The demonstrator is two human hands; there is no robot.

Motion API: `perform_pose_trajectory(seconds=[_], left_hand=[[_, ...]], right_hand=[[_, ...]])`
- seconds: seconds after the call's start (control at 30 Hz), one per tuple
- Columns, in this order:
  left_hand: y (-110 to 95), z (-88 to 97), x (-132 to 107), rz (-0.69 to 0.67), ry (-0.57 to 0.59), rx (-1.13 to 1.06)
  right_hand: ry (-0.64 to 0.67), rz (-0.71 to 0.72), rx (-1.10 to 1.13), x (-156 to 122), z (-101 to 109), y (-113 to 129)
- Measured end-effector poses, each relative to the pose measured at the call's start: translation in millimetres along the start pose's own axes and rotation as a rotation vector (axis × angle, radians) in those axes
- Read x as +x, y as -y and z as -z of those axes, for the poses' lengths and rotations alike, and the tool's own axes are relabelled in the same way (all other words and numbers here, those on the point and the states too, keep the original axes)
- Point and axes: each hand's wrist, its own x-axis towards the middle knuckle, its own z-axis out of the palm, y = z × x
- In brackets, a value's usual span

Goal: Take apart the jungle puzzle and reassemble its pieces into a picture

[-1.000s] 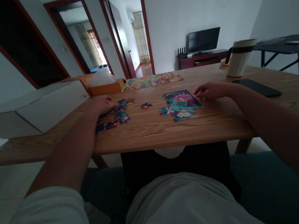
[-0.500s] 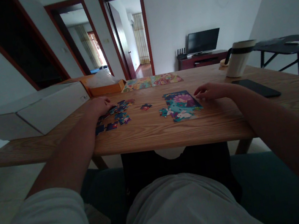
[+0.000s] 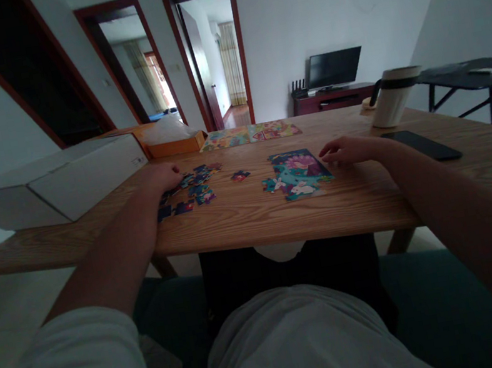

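At the left edge of a loose heap of dark jigsaw puzzle pieces (image 3: 199, 187), my left hand (image 3: 167, 175) is low over the tabletop. Its fingers are curled together, and whatever may be in them is hidden. On the other side, my right hand (image 3: 341, 150) rests with loosely bent fingers parted by the right edge of a partly assembled jigsaw puzzle (image 3: 298, 171), the fingertips close to or touching it. The puzzle shows white rabbits on teal and a pink-purple shape. Between heap and puzzle lies a single puzzle piece (image 3: 241, 176).
A white box (image 3: 92, 173) and an orange tray (image 3: 175, 147) stand at the left rear of the wooden table (image 3: 253, 224). Colourful picture sheets (image 3: 250, 134) lie at the back edge. To the right are a dark flat tablet-like object (image 3: 422, 144) and a white mug (image 3: 395, 97).
My left hand's fingers have drawn in slightly over the heap's left edge. My right hand and the assembled puzzle have stayed in place.
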Motion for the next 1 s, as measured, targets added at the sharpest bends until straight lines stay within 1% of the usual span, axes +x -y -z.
perform_pose_trajectory(seconds=[0.07, 0.13, 0.27, 0.4, 0.53, 0.67, 0.7, 0.83, 0.93, 1.0], left_hand=[[-0.9, -1.5, 1.1, 0.045, -0.023, 0.141], [-2.2, -1.7, 0.6, 0.06, -0.026, 0.224], [-4.8, 0.5, -4.4, 0.043, -0.03, 0.21], [-9.0, 2.1, -9.7, 0.016, -0.043, 0.212], [-15.5, 2.8, -13.7, -0.026, 0.01, 0.172], [-26.8, 9.8, -23.0, -0.009, 0.056, 0.186], [-30.9, 12.0, -26.4, -0.037, 0.083, 0.171], [-48.7, 15.9, -38.6, -0.259, 0.243, 0.099], [-55.3, 13.1, -41.0, -0.308, 0.299, 0.075], [-53.2, 11.1, -39.3, -0.311, 0.303, 0.019]], right_hand=[[0.006, -0.011, 0.004, -0.2, 0.1, 0.5], [0.007, -0.009, 0.003, 0.0, 0.3, 0.5], [-0.001, 0.023, 0.0, 0.2, 0.5, 0.3], [0.006, 0.018, 0.009, -1.2, 0.5, 1.9], [0.007, -0.013, 0.015, -1.3, 0.4, 2.3], [0.009, -0.01, 0.014, 1.8, -0.2, -1.2], [0.007, -0.003, 0.009, 2.7, -0.4, -2.3], [-0.002, 0.022, -0.017, 3.8, -0.8, -4.2], [-0.005, 0.003, -0.016, 2.2, -0.5, -2.2], [-0.006, -0.005, -0.021, 1.1, -0.3, -0.3]])
